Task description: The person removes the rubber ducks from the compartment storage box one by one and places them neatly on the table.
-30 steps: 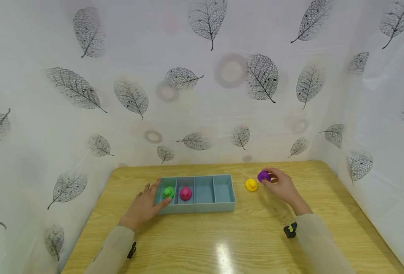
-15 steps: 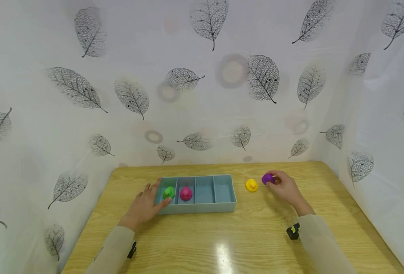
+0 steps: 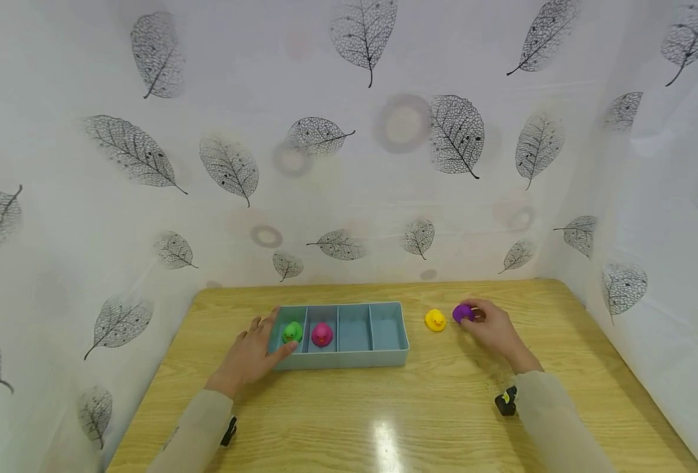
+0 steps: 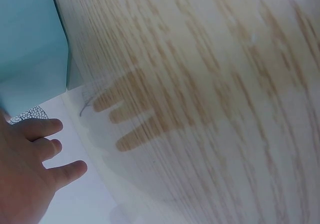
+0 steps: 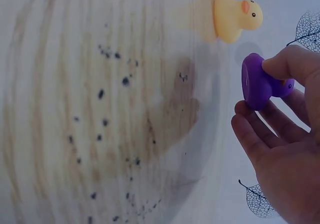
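Observation:
My right hand (image 3: 495,330) pinches a purple rubber duck (image 3: 463,313) between thumb and fingers, just right of a yellow rubber duck (image 3: 435,320). In the right wrist view the purple duck (image 5: 257,82) shows its flat base, close over the table, and the yellow duck (image 5: 234,18) stands beyond it. My left hand (image 3: 250,355) rests with spread fingers on the left end of a blue-grey box (image 3: 343,359) with several compartments. A green rubber duck (image 3: 292,331) sits in the leftmost compartment, a pink rubber duck (image 3: 322,335) in the one beside it. The two right compartments hold nothing.
The wooden table (image 3: 325,420) ends at the back against a white curtain (image 3: 349,184) printed with leaves, which also hangs along both sides. A black wrist device (image 3: 506,401) sits at the right sleeve. Dark specks mark the table in the right wrist view.
My right hand has moved slightly right and toward me, lowering the purple duck and drawing it away from the yellow one. The left hand and box have stayed put.

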Motion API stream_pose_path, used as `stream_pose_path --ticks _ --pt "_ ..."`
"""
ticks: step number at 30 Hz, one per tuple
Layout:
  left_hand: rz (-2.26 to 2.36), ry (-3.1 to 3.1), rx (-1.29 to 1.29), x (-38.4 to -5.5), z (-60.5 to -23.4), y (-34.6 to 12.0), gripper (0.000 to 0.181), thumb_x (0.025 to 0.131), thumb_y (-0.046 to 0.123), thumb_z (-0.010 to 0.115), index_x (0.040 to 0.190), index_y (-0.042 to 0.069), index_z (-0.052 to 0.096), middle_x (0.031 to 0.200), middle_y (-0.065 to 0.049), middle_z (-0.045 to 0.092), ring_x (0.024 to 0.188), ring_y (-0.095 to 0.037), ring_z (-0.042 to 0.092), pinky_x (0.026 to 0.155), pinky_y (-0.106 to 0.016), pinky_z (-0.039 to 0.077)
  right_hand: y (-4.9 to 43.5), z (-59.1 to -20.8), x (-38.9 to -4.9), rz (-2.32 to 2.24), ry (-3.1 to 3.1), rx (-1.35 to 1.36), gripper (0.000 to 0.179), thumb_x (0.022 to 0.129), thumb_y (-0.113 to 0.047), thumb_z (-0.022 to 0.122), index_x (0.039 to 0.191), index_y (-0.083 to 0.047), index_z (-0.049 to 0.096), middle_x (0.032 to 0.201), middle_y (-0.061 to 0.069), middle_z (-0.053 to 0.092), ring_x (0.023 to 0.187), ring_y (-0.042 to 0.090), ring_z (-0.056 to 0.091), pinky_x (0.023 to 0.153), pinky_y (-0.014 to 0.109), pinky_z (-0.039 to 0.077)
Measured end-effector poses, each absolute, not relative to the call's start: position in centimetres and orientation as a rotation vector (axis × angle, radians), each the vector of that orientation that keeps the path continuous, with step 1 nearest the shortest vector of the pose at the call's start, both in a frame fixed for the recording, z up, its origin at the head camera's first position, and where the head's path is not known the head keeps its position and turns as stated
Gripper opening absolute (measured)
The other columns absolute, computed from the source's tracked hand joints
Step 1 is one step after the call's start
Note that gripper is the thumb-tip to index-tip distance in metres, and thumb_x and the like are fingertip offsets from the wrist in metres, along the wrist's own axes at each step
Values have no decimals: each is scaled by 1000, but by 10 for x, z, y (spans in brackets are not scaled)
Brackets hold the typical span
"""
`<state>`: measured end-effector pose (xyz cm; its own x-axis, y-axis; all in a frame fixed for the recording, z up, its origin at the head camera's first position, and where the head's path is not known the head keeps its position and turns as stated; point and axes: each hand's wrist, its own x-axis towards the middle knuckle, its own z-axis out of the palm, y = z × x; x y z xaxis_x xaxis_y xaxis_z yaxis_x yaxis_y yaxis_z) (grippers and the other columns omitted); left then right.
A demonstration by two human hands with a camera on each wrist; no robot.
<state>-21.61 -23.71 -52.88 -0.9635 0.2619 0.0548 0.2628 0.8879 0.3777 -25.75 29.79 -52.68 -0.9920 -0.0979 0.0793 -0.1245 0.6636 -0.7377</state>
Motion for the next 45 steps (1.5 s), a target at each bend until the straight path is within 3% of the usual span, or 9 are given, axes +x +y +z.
stream_pose_path --ticks 21,33,45 --pt "-613 -3056 -428 -216 -530 -238 95 103 66 51 171 12 12 164 -29 40 150 -57 37 116 -73 35 299 -533 -255 1213 -2873 222 41 97 -7 71 135 4 64 131 34 66 112 46 69 94 56 59" --pt "-602 -3042 -432 -217 -532 -238 94 103 65 51 170 10 14 165 -27 40 150 -57 38 116 -73 36 296 -533 -255 1216 -2924 214 42 98 -9 70 137 3 63 129 34 67 109 40 70 82 39 58" --pt "-623 -3039 -425 -216 -531 -237 95 103 66 52 170 8 16 160 -31 45 149 -58 38 116 -73 36 295 -533 -254 1195 -2924 230 43 96 -7 71 137 4 63 132 36 65 112 43 70 88 43 59"
